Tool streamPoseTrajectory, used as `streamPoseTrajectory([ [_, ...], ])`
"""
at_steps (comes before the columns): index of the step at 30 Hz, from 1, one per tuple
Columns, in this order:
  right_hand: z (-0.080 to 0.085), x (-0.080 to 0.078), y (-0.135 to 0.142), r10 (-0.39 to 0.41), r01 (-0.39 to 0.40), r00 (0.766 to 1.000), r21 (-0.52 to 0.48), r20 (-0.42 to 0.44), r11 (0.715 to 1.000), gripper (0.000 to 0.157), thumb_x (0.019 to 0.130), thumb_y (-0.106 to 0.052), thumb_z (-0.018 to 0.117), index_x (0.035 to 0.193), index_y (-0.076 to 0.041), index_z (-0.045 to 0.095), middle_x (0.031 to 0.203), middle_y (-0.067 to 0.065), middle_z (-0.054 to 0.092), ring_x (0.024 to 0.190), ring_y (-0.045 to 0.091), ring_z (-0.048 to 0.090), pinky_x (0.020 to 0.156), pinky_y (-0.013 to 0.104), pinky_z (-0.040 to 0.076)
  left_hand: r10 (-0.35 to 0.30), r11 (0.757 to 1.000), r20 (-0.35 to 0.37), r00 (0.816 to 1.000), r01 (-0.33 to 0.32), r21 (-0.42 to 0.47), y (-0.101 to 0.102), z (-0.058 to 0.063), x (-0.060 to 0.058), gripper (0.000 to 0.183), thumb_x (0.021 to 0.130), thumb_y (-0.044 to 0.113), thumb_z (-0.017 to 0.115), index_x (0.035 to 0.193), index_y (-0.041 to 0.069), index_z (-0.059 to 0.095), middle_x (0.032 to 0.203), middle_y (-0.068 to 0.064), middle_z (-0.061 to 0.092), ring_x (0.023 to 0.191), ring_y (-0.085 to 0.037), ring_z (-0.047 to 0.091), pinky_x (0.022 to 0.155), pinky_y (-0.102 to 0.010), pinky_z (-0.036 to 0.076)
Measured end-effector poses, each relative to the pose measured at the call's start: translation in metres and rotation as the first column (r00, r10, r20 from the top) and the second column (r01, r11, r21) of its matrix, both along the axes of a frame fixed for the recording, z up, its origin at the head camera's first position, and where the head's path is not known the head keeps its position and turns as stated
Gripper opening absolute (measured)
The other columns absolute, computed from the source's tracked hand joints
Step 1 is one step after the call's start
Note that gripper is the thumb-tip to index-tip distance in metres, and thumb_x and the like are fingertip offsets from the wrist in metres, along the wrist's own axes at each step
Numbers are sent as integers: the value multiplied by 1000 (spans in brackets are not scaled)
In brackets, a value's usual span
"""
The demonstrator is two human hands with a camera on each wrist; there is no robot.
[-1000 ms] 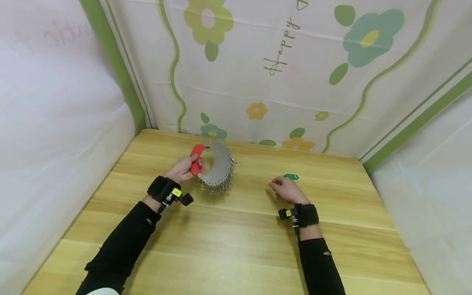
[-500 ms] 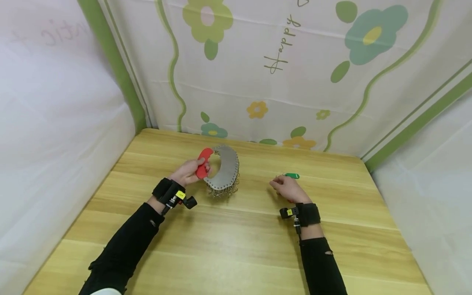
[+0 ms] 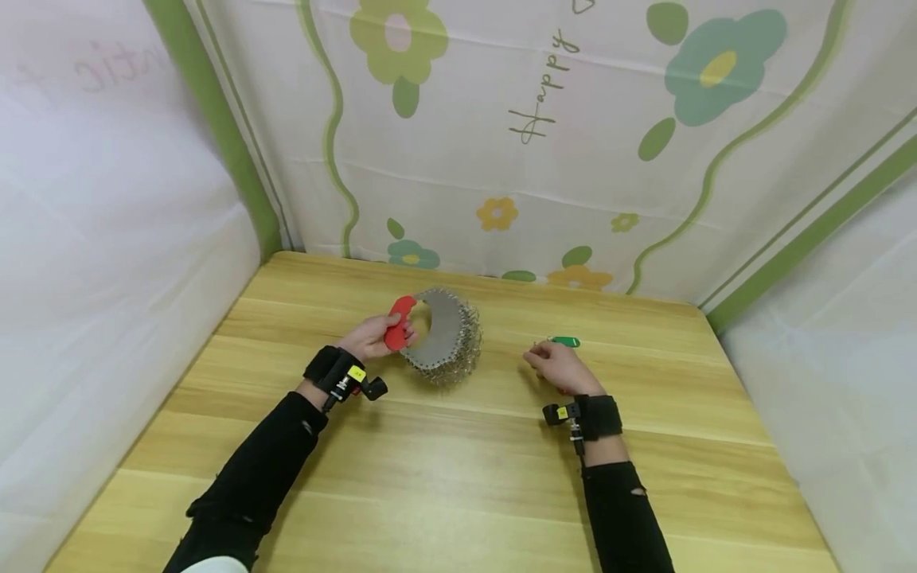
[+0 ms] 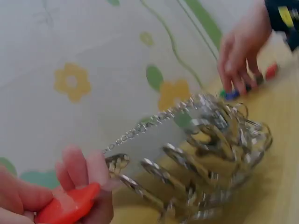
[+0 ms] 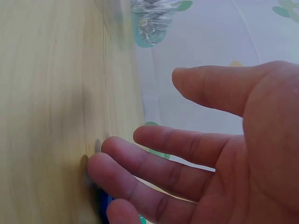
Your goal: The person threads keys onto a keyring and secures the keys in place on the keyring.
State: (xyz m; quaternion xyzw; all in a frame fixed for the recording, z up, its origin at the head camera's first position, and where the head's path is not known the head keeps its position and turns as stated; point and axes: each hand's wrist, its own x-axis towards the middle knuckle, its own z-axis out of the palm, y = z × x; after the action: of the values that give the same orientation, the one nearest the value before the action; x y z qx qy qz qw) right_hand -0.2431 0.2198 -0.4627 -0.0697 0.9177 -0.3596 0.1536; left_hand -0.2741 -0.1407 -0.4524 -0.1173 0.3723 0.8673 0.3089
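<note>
Holding up the grey crescent (image 3: 442, 326) by its red handle (image 3: 399, 322) seemed the step in hand. The left hand (image 3: 367, 337) pinched the handle over the table's (image 3: 430, 477) far half; metal loops (image 3: 469, 350) lined the crescent's outer edge. To the right, the right hand (image 3: 562, 368) lay loosely spread by a green piece (image 3: 565, 342) and a blue piece (image 4: 232, 95). Any next move likely called for a firm pinch.

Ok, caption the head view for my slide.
Left grip holding a grey, metal-fringed crescent plate by its red handle; right grip beside a green object on the table.
</note>
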Motion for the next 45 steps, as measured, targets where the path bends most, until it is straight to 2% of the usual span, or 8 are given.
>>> streamPoseTrajectory([
  [14, 1, 6, 6, -17, 17, 1000, -1, 4, 1000, 42, 99, -37, 49, 123, -4, 57, 104, 10, 62, 89, 21, 60, 74, 35, 48, -152, 937, -54, 987, 126, -327, -39, -25, -15, 46, 105, 13, 25, 144, -5, 8, 93, -12, 52, 78, -17, 58, 78, -29, 49],
  [16, 2, 7, 7, -22, 22, 1000, -6, 4, 1000, 43, 99, -36, 49, 125, -3, 56, 105, 11, 62, 89, 22, 60, 75, 36, 48, -187, 866, -111, 976, 111, -488, -42, -25, -17, 45, 104, 10, 29, 142, -9, 14, 93, -14, 53, 77, -17, 59, 74, -30, 51],
  [23, 7, 9, 16, -3, 4, 1000, 17, -23, 1000, 43, 100, -34, 47, 125, -1, 56, 106, 15, 62, 87, 25, 62, 73, 38, 49, -324, 447, -242, 915, -78, -891, -47, -17, -9, 20, 99, 17, 50, 101, -2, 46, 94, -14, 53, 68, -15, 56, 59, -26, 46],
  [25, 9, 8, 19, -11, 11, 1000, 27, -16, 1000, 42, 99, -35, 47, 125, -3, 57, 106, 15, 62, 87, 26, 62, 70, 36, 48, -326, 436, -244, 913, -84, -896, -48, -16, -6, 25, 100, 22, 50, 105, -3, 47, 96, -15, 54, 70, -16, 57, 60, -27, 47],
  [33, 17, -4, 30, -15, 15, 1000, 56, 0, 998, 45, 99, -36, 47, 126, 0, 55, 104, 15, 62, 90, 26, 59, 74, 38, 47, -338, 580, -199, 920, 38, -814, -63, -16, 16, 42, 103, 28, 40, 119, -10, 44, 88, -15, 58, 68, -17, 63, 67, -31, 54],
  [36, 24, -11, 35, 5, -3, 1000, 98, -19, 995, 42, 100, -31, 46, 124, 3, 55, 106, 19, 62, 91, 29, 59, 76, 42, 47, -356, 555, -197, 914, 37, -831, -69, -15, 18, 39, 102, 27, 42, 116, -9, 44, 86, -15, 60, 67, -16, 64, 66, -30, 54],
  [40, 32, -17, 41, 39, -26, 997, 195, -66, 981, 38, 100, -24, 45, 121, 6, 56, 108, 23, 61, 93, 32, 60, 77, 45, 48, -431, 430, -219, 875, -14, -903, -72, -8, 15, 37, 101, 25, 42, 113, -10, 47, 87, -15, 62, 71, -19, 63, 66, -32, 52],
  [45, 33, -23, 48, 88, -57, 991, 277, -102, 959, 34, 98, -19, 49, 117, 8, 57, 107, 25, 60, 90, 34, 60, 73, 43, 49, -540, 144, -195, 819, -138, -980, -68, 3, 7, 34, 100, 29, 41, 90, -1, 51, 73, -9, 54, 61, -20, 53, 57, -31, 43],
])
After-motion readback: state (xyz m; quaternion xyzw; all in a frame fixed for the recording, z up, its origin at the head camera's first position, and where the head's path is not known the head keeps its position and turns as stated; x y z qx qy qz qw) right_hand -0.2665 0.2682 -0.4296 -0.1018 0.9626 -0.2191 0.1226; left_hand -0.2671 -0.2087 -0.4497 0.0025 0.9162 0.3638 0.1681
